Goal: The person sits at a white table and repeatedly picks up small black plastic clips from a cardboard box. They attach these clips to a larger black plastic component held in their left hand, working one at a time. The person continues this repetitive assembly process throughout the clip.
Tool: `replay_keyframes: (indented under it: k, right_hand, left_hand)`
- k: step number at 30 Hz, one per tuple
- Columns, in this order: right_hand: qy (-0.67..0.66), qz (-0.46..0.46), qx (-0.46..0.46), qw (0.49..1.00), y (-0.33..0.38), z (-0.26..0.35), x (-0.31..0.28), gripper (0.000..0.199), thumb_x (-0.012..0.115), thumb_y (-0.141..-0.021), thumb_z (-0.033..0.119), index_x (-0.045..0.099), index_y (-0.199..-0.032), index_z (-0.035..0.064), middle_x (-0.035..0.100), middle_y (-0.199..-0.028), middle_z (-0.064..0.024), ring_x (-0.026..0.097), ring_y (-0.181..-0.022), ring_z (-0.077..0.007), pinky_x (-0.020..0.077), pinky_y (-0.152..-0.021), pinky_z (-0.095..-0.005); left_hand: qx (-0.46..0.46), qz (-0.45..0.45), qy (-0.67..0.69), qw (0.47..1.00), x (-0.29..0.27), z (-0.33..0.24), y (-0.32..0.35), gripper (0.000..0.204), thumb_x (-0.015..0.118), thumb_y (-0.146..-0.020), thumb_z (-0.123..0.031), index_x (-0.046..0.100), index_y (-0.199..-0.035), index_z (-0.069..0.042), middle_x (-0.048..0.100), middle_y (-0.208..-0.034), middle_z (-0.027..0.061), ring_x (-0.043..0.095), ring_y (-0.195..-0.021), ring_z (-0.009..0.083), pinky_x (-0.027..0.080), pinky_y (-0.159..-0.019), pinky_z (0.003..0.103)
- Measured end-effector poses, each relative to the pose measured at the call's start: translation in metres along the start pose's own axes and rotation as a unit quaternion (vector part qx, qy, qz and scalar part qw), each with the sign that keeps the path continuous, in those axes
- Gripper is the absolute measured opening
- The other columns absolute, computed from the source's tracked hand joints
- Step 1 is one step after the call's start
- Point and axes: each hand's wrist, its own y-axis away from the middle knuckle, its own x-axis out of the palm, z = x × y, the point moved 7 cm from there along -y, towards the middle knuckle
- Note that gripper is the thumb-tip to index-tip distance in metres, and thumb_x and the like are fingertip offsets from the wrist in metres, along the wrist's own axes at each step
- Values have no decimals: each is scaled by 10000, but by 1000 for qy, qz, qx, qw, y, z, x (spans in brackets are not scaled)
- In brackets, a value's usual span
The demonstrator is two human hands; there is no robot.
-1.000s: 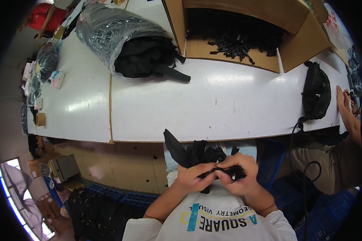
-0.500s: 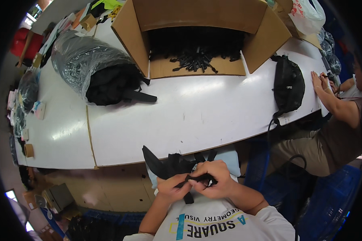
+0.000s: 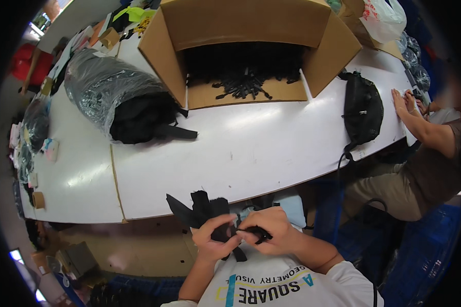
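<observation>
In front of my torso, at the near edge of the table, my left hand (image 3: 212, 239) curls round a black fabric piece (image 3: 208, 205) whose flat flaps stick up beyond the fingers. A short black strap end hangs below that hand. Close beside it, my right hand (image 3: 274, 230) is closed on a dark strap (image 3: 261, 234), bunched in the fingers; whether a buckle is on it I cannot make out. The thumbs almost meet, and the fingers hide where strap and fabric come together.
An open cardboard box (image 3: 246, 105) holds many black strap pieces. Left of it lies a clear plastic bag (image 3: 95, 74) stuffed with black fabric. A black waist bag (image 3: 362, 110) rests at right, near a seated person (image 3: 425, 133). Blue crates (image 3: 420, 256) stand below the table.
The left hand has opened its grip somewhat and shifted slightly left and down. The black fabric now stands up more, with its flaps spread. The right hand keeps the strap in its fingers.
</observation>
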Motion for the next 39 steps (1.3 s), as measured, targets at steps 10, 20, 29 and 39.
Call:
replay_keyframes:
  k: [10,20,29,39]
  right_hand:
    - [-29,-53,-43,997,-8,14,-9,113,649,-698,-14,570,-779,1,564,-597,-85,516,-453,-175,386,-428,-276]
    - [52,-47,-53,996,-2,4,-3,40,569,-762,1,543,-790,-11,537,-616,-100,528,-490,-227,409,-455,-305]
    - [-271,-221,112,930,-1,-26,-20,285,423,-957,156,525,-814,-67,622,-666,-114,589,-591,-131,483,-559,-267]
    - [-34,-120,77,989,-14,-21,-11,86,675,-780,49,604,-800,4,529,-548,-21,433,-468,-58,342,-448,-211]
  left_hand:
    - [19,69,50,996,4,9,7,162,708,-683,36,656,-835,56,664,-745,81,607,-642,100,477,-584,219]
    - [36,81,23,996,7,4,0,221,731,-652,-16,688,-869,-31,658,-810,82,611,-647,176,470,-602,247]
    - [-20,52,92,994,-1,12,2,123,689,-742,-5,681,-860,30,693,-823,126,661,-726,157,518,-675,249]
    - [-28,96,122,987,10,11,-4,97,669,-773,-10,686,-869,-8,686,-813,70,630,-657,120,492,-605,216]
